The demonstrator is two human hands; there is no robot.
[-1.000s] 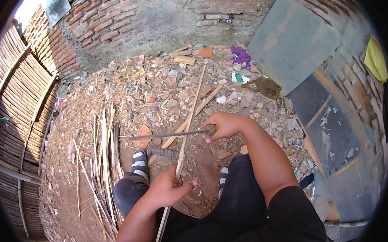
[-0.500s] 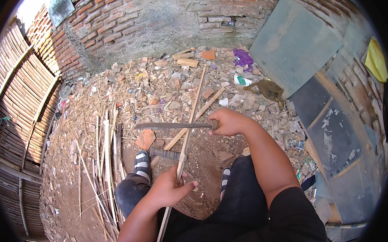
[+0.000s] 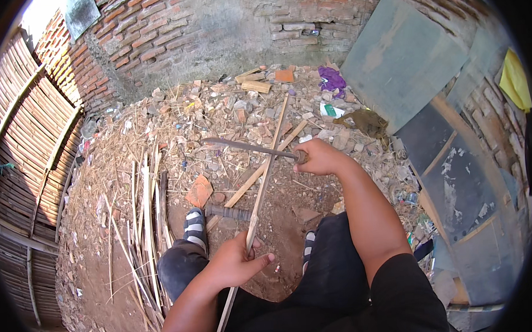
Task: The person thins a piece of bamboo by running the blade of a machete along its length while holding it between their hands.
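My left hand [image 3: 231,263] is closed round a long pale bamboo strip [image 3: 260,193], its thumb lying out to the right. The strip runs slantwise from my lap up and away over the ground. In my right hand [image 3: 320,157] is the handle of a machete [image 3: 241,145] with a long dark blade. The blade points left and crosses the strip above my left hand, its tip tilted away from me. It looks to lie against the strip; any small gap between them cannot be made out.
A bundle of split bamboo strips [image 3: 149,230] lies left of my legs. Between my feet are a dark ridged cylinder [image 3: 228,213] and a wooden slat [image 3: 243,186]. Rubble [image 3: 217,126] spreads toward a brick wall [image 3: 236,31]. Grey boards [image 3: 401,59] lean at the right.
The machete has slid away from me along the strip, and its blade has turned from nearly level to slanted. My right hand moved slightly right and farther off; my left hand barely shifted.
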